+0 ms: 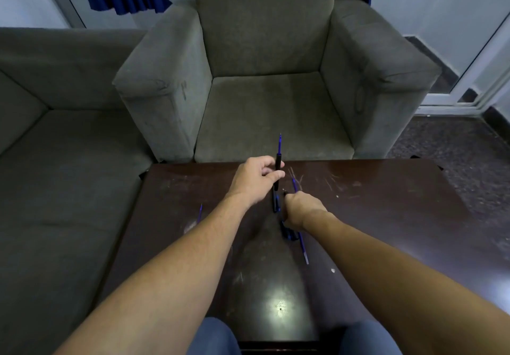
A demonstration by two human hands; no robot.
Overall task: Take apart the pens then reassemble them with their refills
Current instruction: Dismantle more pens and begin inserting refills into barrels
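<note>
No readable text, label, brand, number or sign found. Checked: black pen barrel [278, 161], pinched in left hand [255, 179]. Its surface is dark, and any print is too small to resolve. Blue refill [302, 244], gripped in right hand [302, 211] just beside the barrel, shows no legible marking. Table [386, 216] under the barrel shows scratches only.

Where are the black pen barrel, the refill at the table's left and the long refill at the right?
black pen barrel [278, 163]: head view, its upper end.
left refill [199, 213]: head view, mid-shaft.
long refill [302, 244]: head view, lower shaft above its tip.
</note>
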